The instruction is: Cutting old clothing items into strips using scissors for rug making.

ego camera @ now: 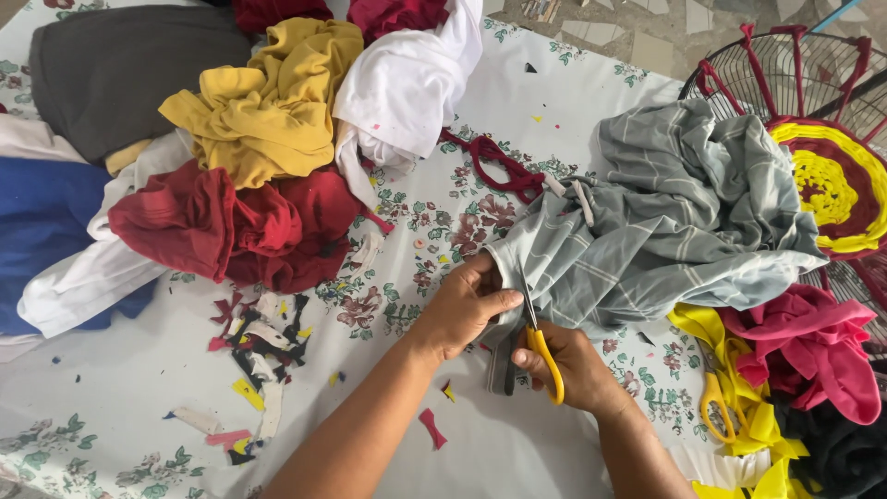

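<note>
My left hand pinches the near edge of a grey striped cloth that lies bunched on the flowered tablecloth. My right hand grips yellow-handled scissors, whose blades point up into the cloth's edge right beside my left thumb. A narrow strip of the grey cloth hangs down between the two hands.
Piled cloths lie at the left: yellow, dark red, white, blue, dark grey. Small fabric scraps litter the near left. A wire fan guard with woven yellow and red strips stands right, above pink cloth and second yellow scissors.
</note>
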